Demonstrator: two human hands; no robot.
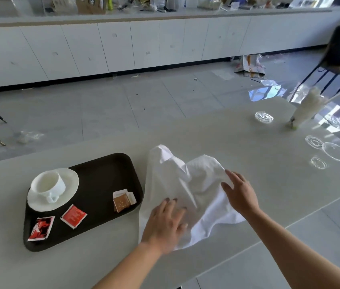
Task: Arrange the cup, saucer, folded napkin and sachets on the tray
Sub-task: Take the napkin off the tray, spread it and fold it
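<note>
Pale table (pixel 248 184) before white cabinets (pixel 144 44); both hands' fingers spread flat on napkin (pixel 185 184).

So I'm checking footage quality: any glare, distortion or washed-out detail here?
Head view: wide-angle lens bows the far counter; window glare on the table at right; the white napkin and cup are nearly blown out; both hands sharp.
</note>
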